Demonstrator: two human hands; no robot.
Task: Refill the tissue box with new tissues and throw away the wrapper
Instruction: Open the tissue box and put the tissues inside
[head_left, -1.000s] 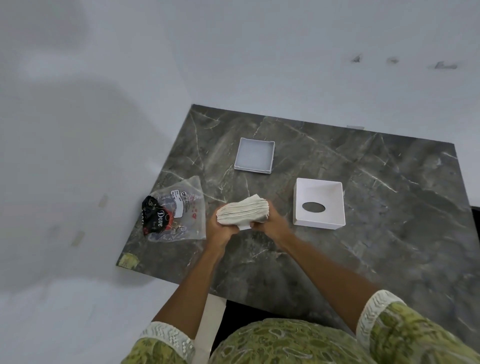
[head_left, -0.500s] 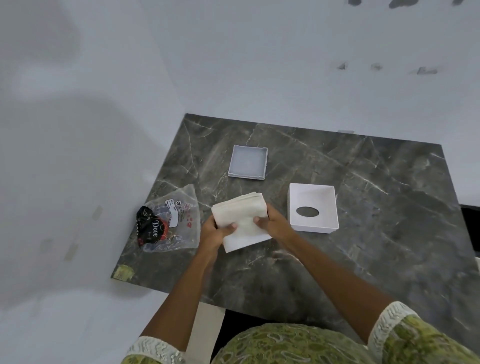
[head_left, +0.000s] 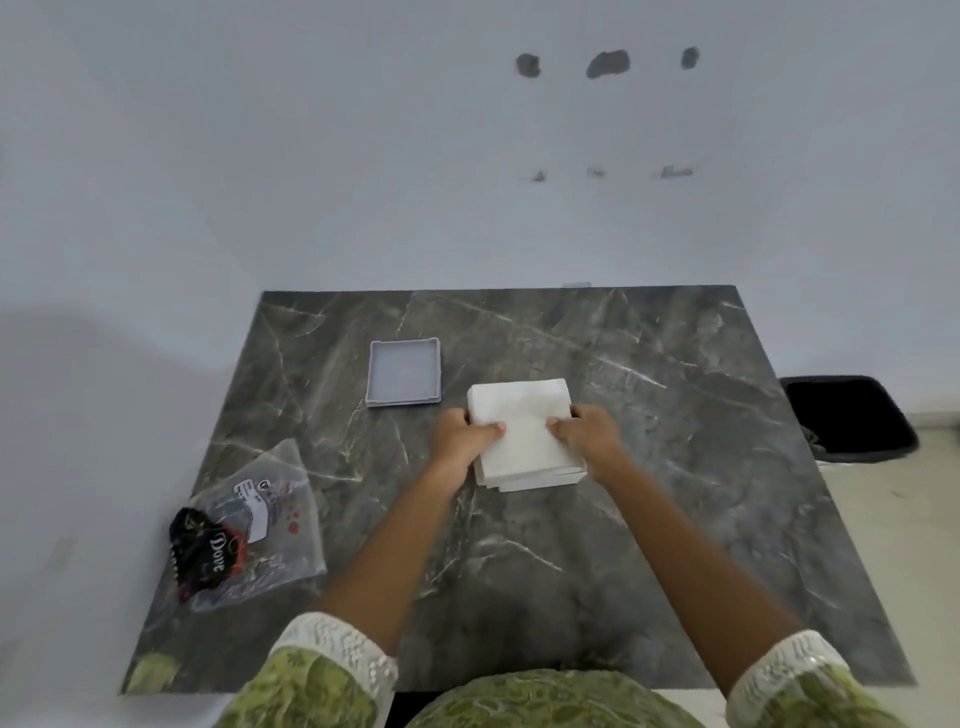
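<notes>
Setting: plain domestic room, likely a home — dark marble-pattern table (head_left: 649, 467) set against a bare white wall (head_left: 311, 156) with patched marks, black bin (head_left: 852, 415) on pale floor at right, household wrapper (head_left: 260, 525) near-left.

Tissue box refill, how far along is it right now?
Done: the tissues are out of the clear wrapper, which lies empty on the table. In hand: the left hand and right hand press the stack over the white box. Left: fit the loose grey panel and bin the wrapper, perhaps in the black bin.
</notes>
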